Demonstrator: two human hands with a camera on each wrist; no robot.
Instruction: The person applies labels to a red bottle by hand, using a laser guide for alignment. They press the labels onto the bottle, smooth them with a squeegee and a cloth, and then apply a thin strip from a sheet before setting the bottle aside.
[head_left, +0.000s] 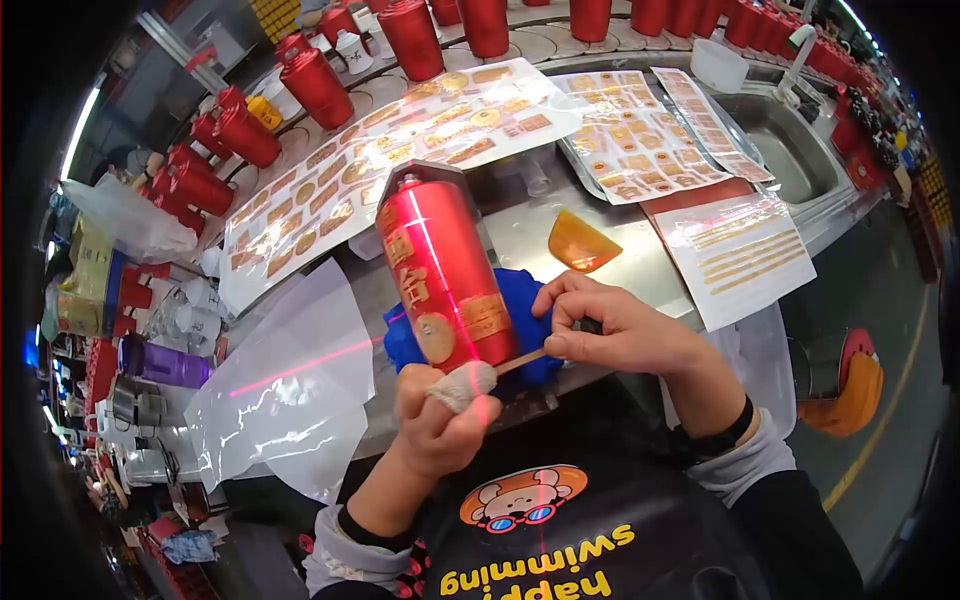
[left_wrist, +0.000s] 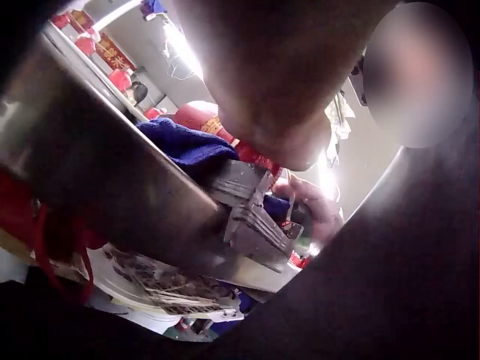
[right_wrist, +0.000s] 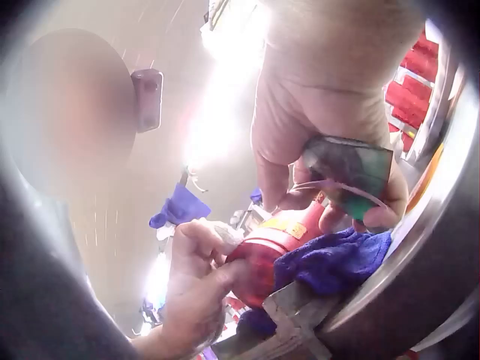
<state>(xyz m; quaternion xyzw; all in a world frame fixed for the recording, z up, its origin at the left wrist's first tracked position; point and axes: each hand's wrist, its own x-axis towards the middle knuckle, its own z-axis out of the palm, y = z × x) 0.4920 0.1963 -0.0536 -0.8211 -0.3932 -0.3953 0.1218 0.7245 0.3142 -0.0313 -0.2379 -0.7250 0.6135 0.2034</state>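
Note:
A red bottle (head_left: 450,265) with gold labels lies tilted over a blue cloth (head_left: 520,290). At its base end is my left hand (head_left: 440,425), fingers curled, a white wrap on one finger against the bottle's edge. My right hand (head_left: 625,330) pinches a thin tan strip (head_left: 520,362) that runs to the left fingertips at that edge. In the right wrist view, a dark green translucent piece (right_wrist: 349,176) is tucked in the right hand (right_wrist: 330,97), and the left thumb and wrapped finger hold the base of the bottle (right_wrist: 259,274). The left wrist view hides most of the left hand.
Label sheets (head_left: 400,140) spread behind the bottle, with a strip sheet (head_left: 740,255) at the right. An amber piece (head_left: 583,242) lies on the metal table. Clear film (head_left: 290,370) is at the left, a sink (head_left: 790,150) at the back right, and several red bottles line the back.

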